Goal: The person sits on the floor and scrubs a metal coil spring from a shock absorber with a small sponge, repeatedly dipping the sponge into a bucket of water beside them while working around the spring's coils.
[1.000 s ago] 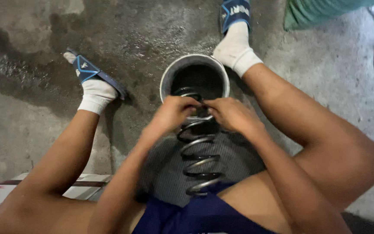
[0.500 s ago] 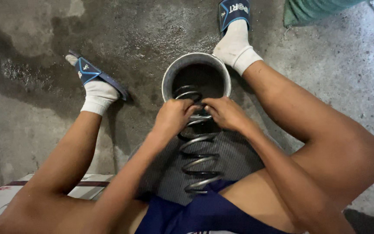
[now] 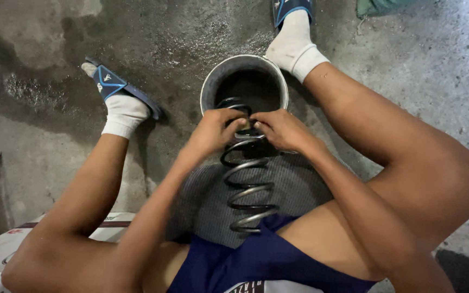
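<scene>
A dark metal coil spring (image 3: 248,187) stands upright between my knees, its lower end near my blue shorts and its upper end reaching to a round grey metal bucket (image 3: 208,87). My left hand (image 3: 215,130) grips the upper coils from the left. My right hand (image 3: 280,129) grips them from the right, fingertips meeting the left hand's over the top coil. A grey ribbed mat (image 3: 294,187) lies under the spring.
My legs spread to either side, feet in white socks and blue sandals (image 3: 116,87) on a stained concrete floor (image 3: 39,81). A flattened cardboard box (image 3: 6,249) lies at the lower left. A green cloth (image 3: 378,6) shows at the top right.
Both hands stayed on the spring's upper coils, shifting slightly. The view drifted a little, with the bucket and spring still in the same place.
</scene>
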